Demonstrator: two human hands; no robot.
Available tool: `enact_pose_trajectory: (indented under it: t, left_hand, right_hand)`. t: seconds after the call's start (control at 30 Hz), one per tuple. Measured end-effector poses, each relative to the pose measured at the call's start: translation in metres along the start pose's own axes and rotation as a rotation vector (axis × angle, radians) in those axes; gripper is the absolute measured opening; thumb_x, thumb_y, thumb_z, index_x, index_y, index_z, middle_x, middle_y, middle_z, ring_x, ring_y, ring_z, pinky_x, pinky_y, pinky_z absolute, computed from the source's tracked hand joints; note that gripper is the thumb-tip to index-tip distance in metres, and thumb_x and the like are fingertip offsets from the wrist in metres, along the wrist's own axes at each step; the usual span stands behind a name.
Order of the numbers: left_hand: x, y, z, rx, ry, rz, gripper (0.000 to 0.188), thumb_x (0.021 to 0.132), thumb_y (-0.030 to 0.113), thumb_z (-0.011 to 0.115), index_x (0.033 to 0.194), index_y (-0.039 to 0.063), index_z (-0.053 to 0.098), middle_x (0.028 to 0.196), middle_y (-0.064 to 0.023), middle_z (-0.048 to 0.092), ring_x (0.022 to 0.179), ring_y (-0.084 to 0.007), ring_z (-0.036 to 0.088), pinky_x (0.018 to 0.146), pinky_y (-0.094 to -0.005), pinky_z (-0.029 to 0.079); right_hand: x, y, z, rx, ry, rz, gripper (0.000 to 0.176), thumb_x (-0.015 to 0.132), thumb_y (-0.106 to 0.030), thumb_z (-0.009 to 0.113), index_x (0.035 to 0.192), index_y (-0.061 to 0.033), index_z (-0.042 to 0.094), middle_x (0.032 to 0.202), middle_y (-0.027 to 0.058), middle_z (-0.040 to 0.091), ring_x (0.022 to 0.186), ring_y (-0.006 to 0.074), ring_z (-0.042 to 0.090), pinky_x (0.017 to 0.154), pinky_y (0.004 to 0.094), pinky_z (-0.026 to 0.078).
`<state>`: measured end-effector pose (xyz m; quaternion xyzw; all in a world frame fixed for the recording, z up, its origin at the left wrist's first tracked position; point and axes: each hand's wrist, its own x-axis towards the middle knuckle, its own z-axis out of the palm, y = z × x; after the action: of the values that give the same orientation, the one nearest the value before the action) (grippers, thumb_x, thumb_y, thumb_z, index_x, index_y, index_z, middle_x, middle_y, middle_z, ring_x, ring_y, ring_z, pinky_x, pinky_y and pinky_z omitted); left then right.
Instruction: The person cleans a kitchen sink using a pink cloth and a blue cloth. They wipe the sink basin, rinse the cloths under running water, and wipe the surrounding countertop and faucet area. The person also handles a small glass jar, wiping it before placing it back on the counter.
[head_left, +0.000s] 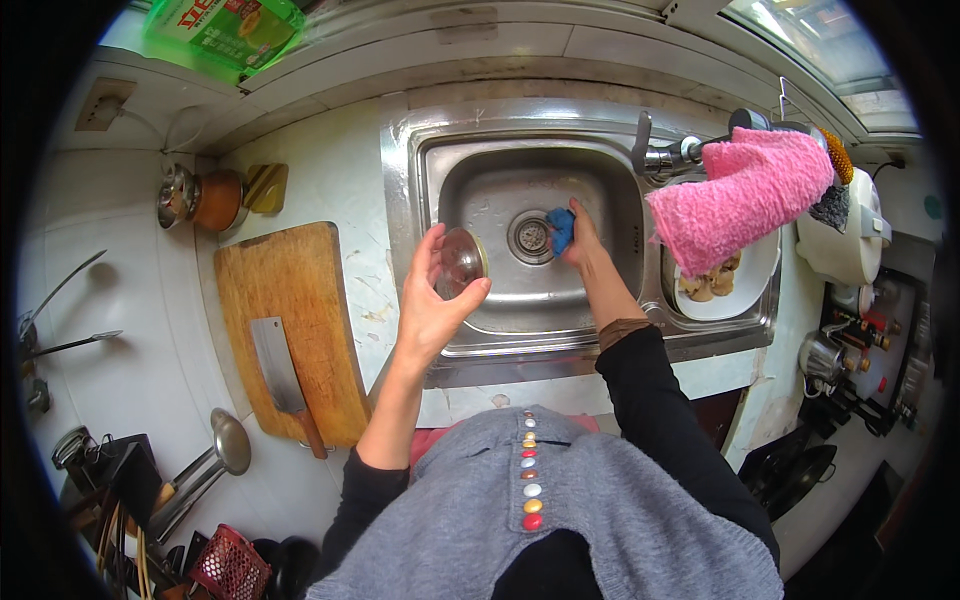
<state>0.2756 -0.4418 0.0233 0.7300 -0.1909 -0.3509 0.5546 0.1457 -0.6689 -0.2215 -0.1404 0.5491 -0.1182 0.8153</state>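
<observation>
Over the left side of a stainless steel sink basin (495, 180), my left hand (439, 300) holds a clear glass bowl or jar (460, 262) between thumb and fingers, its round rim turned to the right. My right hand (584, 238) grips a crumpled blue cloth (560, 231) just right of the drain strainer (533, 236). The two hands are apart, both above the basin. A chrome faucet (667, 157) stands at the basin's back right, with a pink towel (742, 195) draped over its spout. The towel partly hides a white dish (750, 292) with pale brown food pieces.
Left of the sink, a cleaver (277, 364) lies on a wooden cutting board (330, 300). Behind the board are a copper-coloured pot (219, 199) and a striped sponge (266, 188). A white appliance (844, 232) stands to the right. Ladles (231, 442) and a red basket (231, 562) are at lower left.
</observation>
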Motion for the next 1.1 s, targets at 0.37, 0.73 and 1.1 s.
enact_pose_trajectory:
  t: [0.37, 0.73, 1.1]
  left_hand:
    - [-0.009, 0.000, 0.005, -0.026, -0.029, -0.002, 0.088, 0.074, 0.014, 0.083, 0.146, -0.002, 0.036, 0.139, -0.0203, 0.048, 0.128, -0.0270, 0.050, 0.110, -0.0387, 0.038]
    - [-0.019, -0.007, 0.008, 0.061, -0.043, 0.017, 0.083, 0.073, 0.016, 0.082, 0.144, 0.001, 0.041, 0.136, -0.0170, 0.052, 0.123, -0.0265, 0.054, 0.107, -0.0392, 0.041]
    - [-0.021, -0.011, 0.008, 0.036, -0.046, -0.004, 0.082, 0.073, 0.017, 0.082, 0.143, 0.002, 0.043, 0.137, -0.0172, 0.052, 0.126, -0.0268, 0.052, 0.108, -0.0395, 0.040]
  right_hand:
    - [-0.033, 0.000, -0.022, 0.506, -0.228, 0.044, 0.029, 0.092, -0.014, 0.065, 0.117, 0.0006, 0.059, 0.109, 0.0168, 0.062, 0.093, 0.0287, 0.064, 0.075, 0.0365, 0.057]
    - [-0.027, -0.022, -0.014, 0.247, -0.067, -0.085, 0.012, 0.095, -0.022, 0.066, 0.097, -0.0111, 0.061, 0.080, 0.0071, 0.059, 0.055, 0.0096, 0.050, 0.041, 0.0207, 0.037]
    - [-0.022, -0.002, 0.004, -0.504, 0.160, -0.127, 0.014, 0.093, -0.023, 0.055, 0.092, -0.0083, 0.058, 0.065, 0.0051, 0.056, 0.045, 0.0141, 0.049, 0.039, 0.0283, 0.037]
